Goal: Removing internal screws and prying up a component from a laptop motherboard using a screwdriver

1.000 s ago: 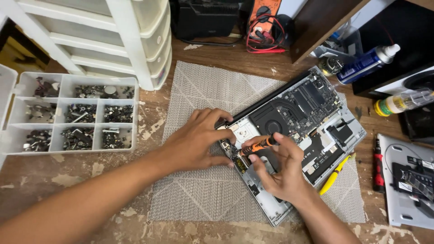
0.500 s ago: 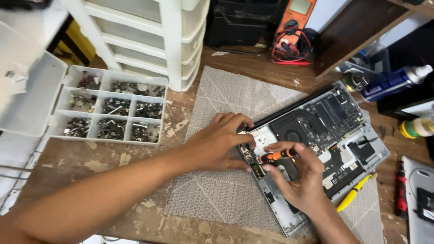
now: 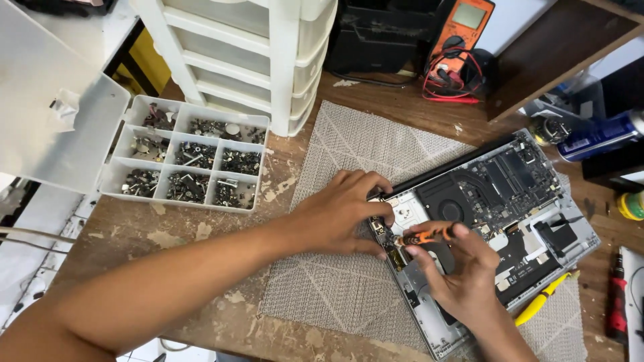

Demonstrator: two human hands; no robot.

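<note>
Both hands have barely shifted on the opened laptop point(image 3: 510, 201) since half a second ago, while the view has swung so that the parts organiser sits further right and lower in the picture. That laptop lies with its base cover off on a grey woven mat point(image 3: 349, 221) on the worn wooden counter point(image 3: 201, 234). The right hand point(image 3: 463, 275) rests over the laptop's near left part, its fingers point(image 3: 429, 258) closed around a small orange-handled screwdriver point(image 3: 422, 236) whose tip meets a small board at the laptop's left edge. The left hand point(image 3: 335, 214) lies just left of that edge, fingers curled and pressing on the same corner; whether they pinch anything I cannot tell. Well to the left of the laptop stands a white compartment box point(image 3: 188, 161), lid open, its cells filled with dark screws and small metal bits. Behind the laptop's left side rises a white plastic drawer tower point(image 3: 248, 60), drawers shut, contents not visible. Beyond the laptop's far edge sits an orange multimeter point(image 3: 463, 27) with red and black leads point(image 3: 456, 80) coiled in front. Right of the laptop lie a blue spray can point(image 3: 597, 137) and a red-handled tool point(image 3: 616, 295); a yellow pry tool point(image 3: 540, 302) rests against its near right edge.
</note>
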